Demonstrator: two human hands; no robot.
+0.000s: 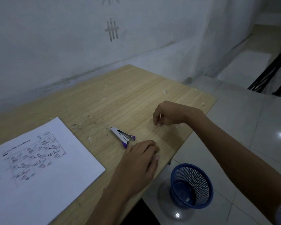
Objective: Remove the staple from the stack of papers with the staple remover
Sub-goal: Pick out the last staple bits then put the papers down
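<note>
A white stack of papers with printed drawings lies at the left of the wooden table. I cannot make out a staple in it. The staple remover, silver with purple tips, lies on the table to the right of the stack. My left hand rests palm down on the table just below and right of the remover, not touching it, holding nothing. My right hand hovers over the table's right part, fingers curled downward and pinched; whether something tiny is between them I cannot tell.
A blue mesh basket stands on the tiled floor beyond the table's right edge. Small scraps and specks dot the tabletop. A white wall runs behind the table. Black metal legs stand at the far right.
</note>
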